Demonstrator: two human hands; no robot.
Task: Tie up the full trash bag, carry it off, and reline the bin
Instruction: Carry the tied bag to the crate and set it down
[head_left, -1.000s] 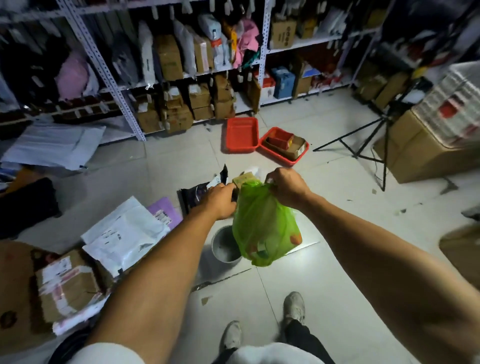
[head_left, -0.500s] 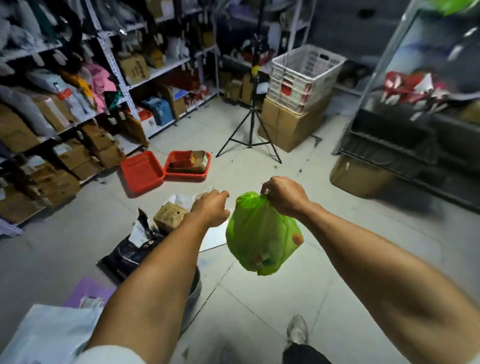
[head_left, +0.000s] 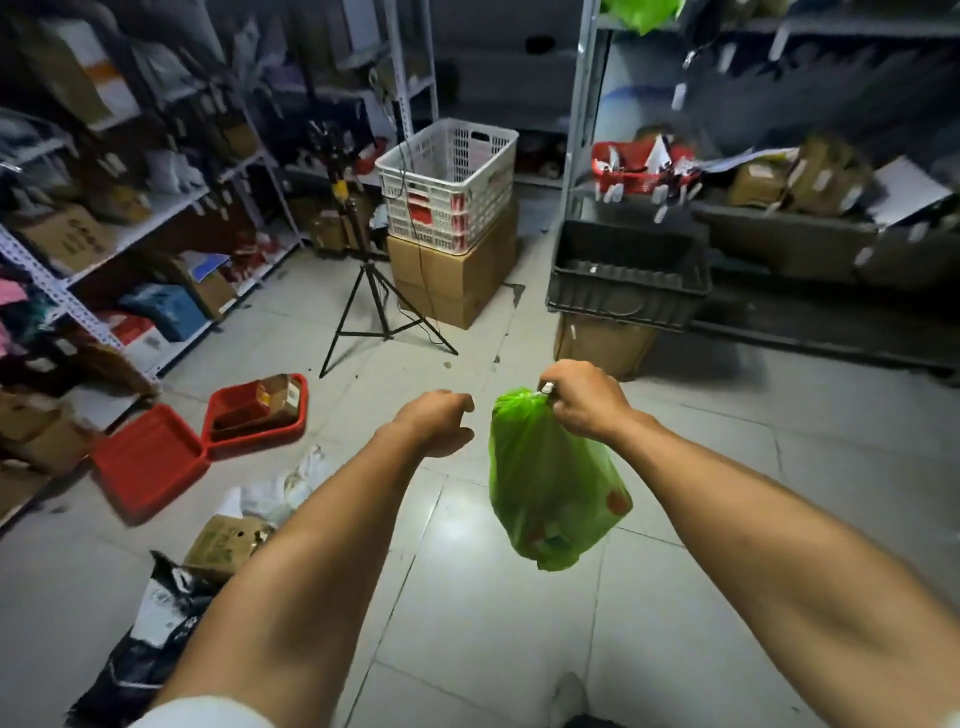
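At the left of the frame two red trays (head_left: 197, 441) lie on the floor tiles, with a tripod (head_left: 375, 306) farther up toward the middle. My left hand (head_left: 436, 423) hangs in the centre with its fingers loosely curled and holding nothing, just beside the green trash bag (head_left: 550, 488) but apart from it. Right of centre my right hand (head_left: 584, 400) pinches the bag's gathered neck, and the full bag dangles clear of the floor. The bin is out of view. I judge I'm on the carrying-off step; next I need a place to drop it, steering past the black crate (head_left: 628, 275) ahead.
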